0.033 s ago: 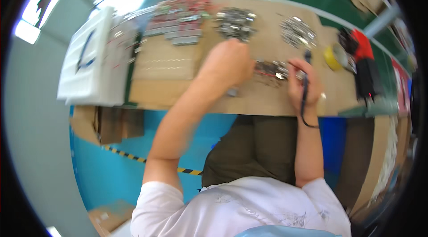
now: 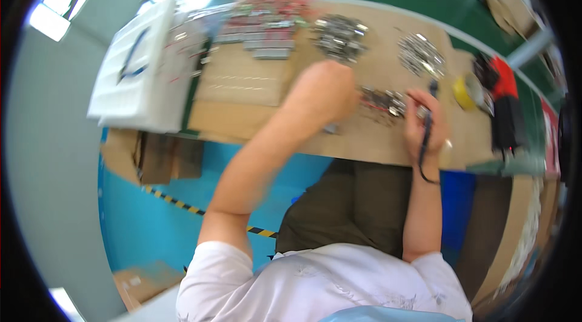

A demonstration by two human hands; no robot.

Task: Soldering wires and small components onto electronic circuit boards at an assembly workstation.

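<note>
My left hand (image 2: 327,89) is curled above the middle of the brown cardboard sheet (image 2: 351,140), blurred, its fingertips hidden under it; whatever it may hold cannot be seen. A small grey block (image 2: 330,128) shows just below that hand. My right hand (image 2: 427,125) is closed round a black pen-like tool with a cord (image 2: 427,140), whose cord hangs down past the wrist. Between the hands lies a row of small metal parts with red wires (image 2: 385,102). Two piles of shiny metal pieces, one on the left (image 2: 341,37) and one on the right (image 2: 421,55), lie beyond the hands.
Grey blocks with red wires (image 2: 267,37) are stacked at the back left, near a white foam box (image 2: 133,73). Yellow tape (image 2: 465,93) and a red-and-black device (image 2: 506,110) stand on the right. Cardboard boxes (image 2: 163,158) sit below the table's left end.
The whole view has shifted slightly, so the table and both hands appear a little farther right. Both hands keep about the same place over the table, with no visible change in grip.
</note>
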